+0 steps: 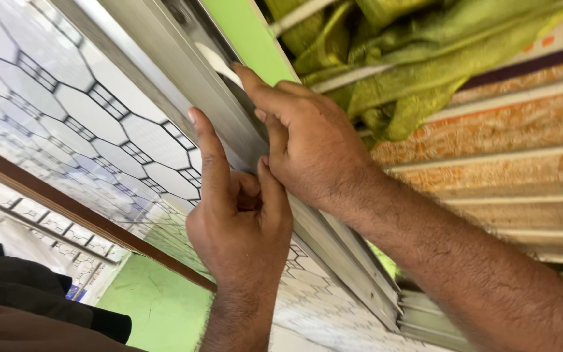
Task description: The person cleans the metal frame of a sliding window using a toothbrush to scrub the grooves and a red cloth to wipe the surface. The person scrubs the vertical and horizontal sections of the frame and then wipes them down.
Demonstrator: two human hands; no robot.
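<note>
Aluminium frame (242,137) beside patterned glass (99,124) is pinched by both hands, left hand (239,225) and right hand (311,146), fingers pressed along its edge, apparently to steady a white strip (219,65).

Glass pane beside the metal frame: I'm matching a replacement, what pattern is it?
Frosted white glass pane with dark-lined hexagons, head view.

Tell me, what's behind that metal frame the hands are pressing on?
Behind the metal frame, a green wall and bunched green cloth show. The right hand and left hand cover the frame's middle, hiding whatever lies there.
</note>
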